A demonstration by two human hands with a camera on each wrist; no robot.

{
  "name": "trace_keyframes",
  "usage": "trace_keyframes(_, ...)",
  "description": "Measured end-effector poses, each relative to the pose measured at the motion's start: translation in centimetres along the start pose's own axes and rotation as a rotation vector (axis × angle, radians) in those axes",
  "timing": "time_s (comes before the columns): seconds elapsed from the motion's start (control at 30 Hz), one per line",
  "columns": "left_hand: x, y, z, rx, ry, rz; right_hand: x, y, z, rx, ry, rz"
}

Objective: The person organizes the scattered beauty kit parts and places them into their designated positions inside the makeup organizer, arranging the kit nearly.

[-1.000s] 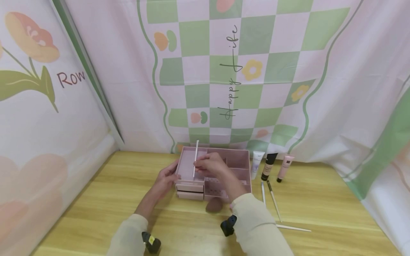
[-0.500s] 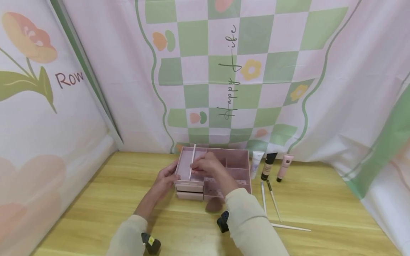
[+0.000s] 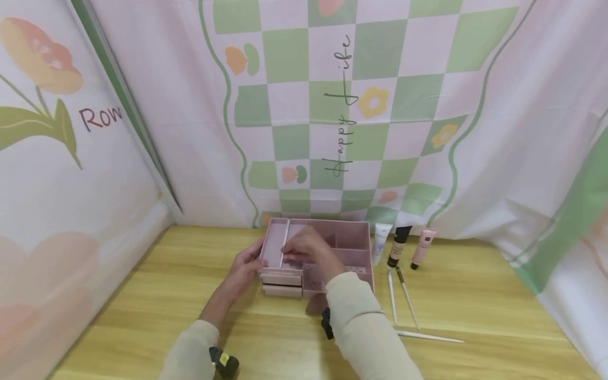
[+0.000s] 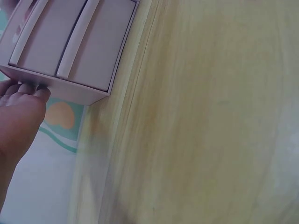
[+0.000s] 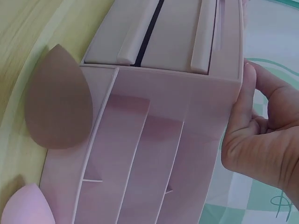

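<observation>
A pink makeup organizer (image 3: 352, 236) with open compartments and two small drawers stands on the table. My left hand (image 3: 245, 269) holds its left side, thumb at the front rim. In the left wrist view, the fingers of the left hand (image 4: 21, 116) lie against the side wall by the drawers. Over the top left tray, my right hand (image 3: 306, 245) pinches a slim white makeup brush (image 3: 286, 235), lengthwise along the tray. The right wrist view shows the right hand (image 5: 268, 135) at the organizer's top, but the brush is hidden there.
A brown makeup sponge (image 5: 58, 100) and a pink sponge (image 5: 29, 207) sit before the organizer. To the right stand a white tube (image 3: 381, 244), a black-capped tube (image 3: 399, 246) and a pink tube (image 3: 424, 249). Brushes (image 3: 407, 298) lie nearer. A printed curtain (image 3: 290, 105) hangs behind.
My right hand has moved slightly left and lowered the brush into the top left tray; its far end no longer sticks up past the back rim. The left hand stays put.
</observation>
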State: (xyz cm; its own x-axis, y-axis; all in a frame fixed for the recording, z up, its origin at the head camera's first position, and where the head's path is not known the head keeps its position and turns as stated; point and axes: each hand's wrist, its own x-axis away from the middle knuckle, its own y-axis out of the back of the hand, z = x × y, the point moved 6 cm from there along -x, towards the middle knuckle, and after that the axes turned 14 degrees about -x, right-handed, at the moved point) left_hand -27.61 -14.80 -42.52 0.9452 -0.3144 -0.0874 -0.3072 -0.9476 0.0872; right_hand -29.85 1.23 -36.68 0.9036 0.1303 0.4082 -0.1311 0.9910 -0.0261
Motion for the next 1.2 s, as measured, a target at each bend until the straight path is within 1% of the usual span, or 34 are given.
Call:
trace_keyframes(0.17, 0.03, -0.09, -0.14, -0.004, 0.001, -0.004, 0.19, 0.03, 0.00, 0.048, 0.002, 0.002)
trace_keyframes(0.3, 0.02, -0.06, -0.24, -0.017, -0.004, 0.020, 0.21, 0.09, -0.04, 0.079, -0.007, -0.008)
trace_keyframes(0.67, -0.17, 0.07, -0.07, -0.019, -0.016, 0.046, 0.20, 0.09, 0.06, 0.110, -0.008, -0.019)
trace_keyframes(0.83, -0.12, 0.10, 0.08, -0.025, -0.003, 0.045, 0.28, 0.05, 0.06, 0.090, 0.003, -0.014)
trace_keyframes(1.03, -0.21, 0.02, 0.12, -0.017, -0.004, 0.052, 0.33, 0.23, -0.05, 0.060, 0.010, -0.008)
trace_keyframes(1.2, -0.15, -0.01, 0.03, -0.020, -0.014, 0.060, 0.36, 0.38, -0.08, 0.023, 0.023, 0.025)
